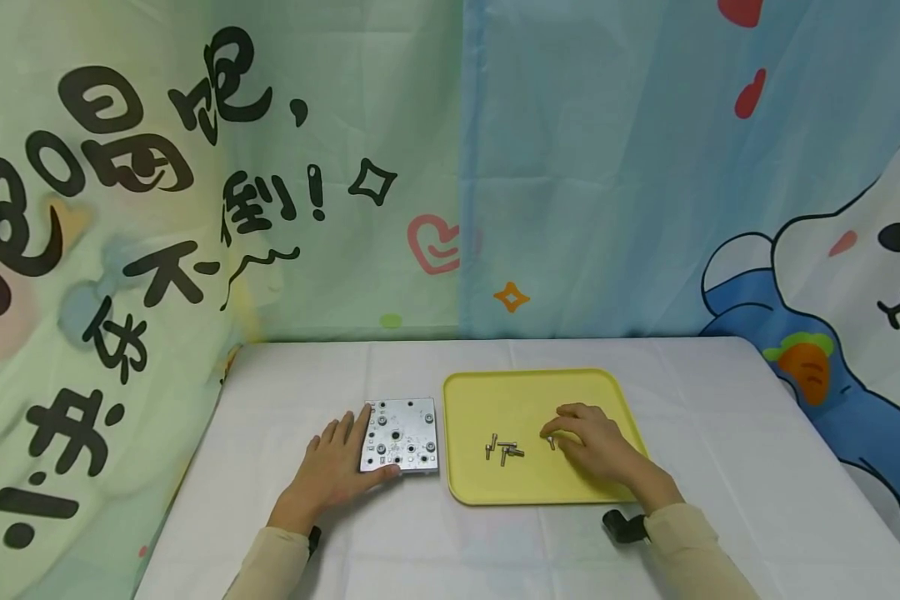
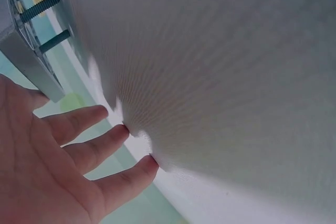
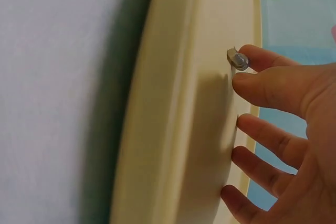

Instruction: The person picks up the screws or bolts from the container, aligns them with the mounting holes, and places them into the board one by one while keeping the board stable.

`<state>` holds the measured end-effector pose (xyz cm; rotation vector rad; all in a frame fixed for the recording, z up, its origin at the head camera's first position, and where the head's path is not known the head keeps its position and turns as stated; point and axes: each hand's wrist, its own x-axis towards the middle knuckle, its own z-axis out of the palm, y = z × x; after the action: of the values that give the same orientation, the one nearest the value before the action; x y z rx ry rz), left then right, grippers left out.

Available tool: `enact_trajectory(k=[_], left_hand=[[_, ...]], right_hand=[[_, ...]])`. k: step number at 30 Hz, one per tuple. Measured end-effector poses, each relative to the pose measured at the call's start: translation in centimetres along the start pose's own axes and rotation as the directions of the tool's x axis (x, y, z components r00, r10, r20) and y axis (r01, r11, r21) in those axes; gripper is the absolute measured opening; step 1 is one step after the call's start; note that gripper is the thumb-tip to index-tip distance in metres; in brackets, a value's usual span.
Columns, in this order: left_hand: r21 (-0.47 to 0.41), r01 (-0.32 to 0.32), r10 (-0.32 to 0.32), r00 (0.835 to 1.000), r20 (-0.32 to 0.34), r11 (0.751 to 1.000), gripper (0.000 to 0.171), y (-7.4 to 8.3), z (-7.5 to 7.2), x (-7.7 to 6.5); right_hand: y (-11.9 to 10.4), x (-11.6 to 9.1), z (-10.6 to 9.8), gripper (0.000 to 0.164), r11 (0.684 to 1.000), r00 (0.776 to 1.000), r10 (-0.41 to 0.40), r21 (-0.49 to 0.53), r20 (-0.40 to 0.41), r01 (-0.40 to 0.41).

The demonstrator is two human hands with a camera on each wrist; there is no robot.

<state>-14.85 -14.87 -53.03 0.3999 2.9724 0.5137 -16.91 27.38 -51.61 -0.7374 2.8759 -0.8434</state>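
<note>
In the right half of the yellow tray [image 1: 487, 408], lone screw [image 1: 551, 443] at the fingertips of the right hand [image 1: 596, 437], with thumb and forefinger close together beside it; cannot tell whether pinched or merely touched. Farther left in the same tray, small cluster of screws [image 1: 506, 452], lying close together. Left of the tray and just beside it on the white worktop [image 1: 307, 392], flat metal plate [image 1: 408, 435], near-left corner between forefinger and thumb of the left hand [image 1: 337, 467]; fingers spread and fairly straight, seemingly steadying rather than gripping.

Judge the lone screw as very light, hard and stiff, hardly fragile. Looks smooth and shiny, so likely slippery and quick to roll or skip across the tray. Best taken by the head, or by the shank just below, between the pads of thumb and forefinger, with a light, square pinch. Expect more weight and full rigidity from the plate; hold by the side edges, clear of the threaded studs [image 2: 39, 8] jutting out in the left wrist view.
</note>
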Motion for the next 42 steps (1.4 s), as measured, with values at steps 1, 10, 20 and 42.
enact_trajectory(k=[1,10,20,42], left_hand=[[-0.002,0.001,-0.001,1.0,0.001,1.0,0.109,0.0,-0.01,-0.01],[-0.013,0.0,0.0,1.0,-0.001,1.0,0.109,0.14,-0.16,-0.14],[-0.025,0.01,-0.01,1.0,0.006,1.0,0.108,0.17,-0.17,-0.25],[-0.033,0.015,-0.015,1.0,0.008,0.999,0.107,-0.08,0.01,-0.15]], right_hand=[[0.08,0.03,0.07,0.024,1.0,1.0,0.002,-0.008,-0.004,-0.002],[0.66,0.17,0.29,0.023,1.0,1.0,0.0,-0.027,-0.021,0.0],[0.88,0.24,0.46,0.018,1.0,0.999,0.008,-0.017,-0.041,-0.009],[0.63,0.54,0.13,0.005,1.0,0.999,0.013,-0.013,-0.045,-0.014]])
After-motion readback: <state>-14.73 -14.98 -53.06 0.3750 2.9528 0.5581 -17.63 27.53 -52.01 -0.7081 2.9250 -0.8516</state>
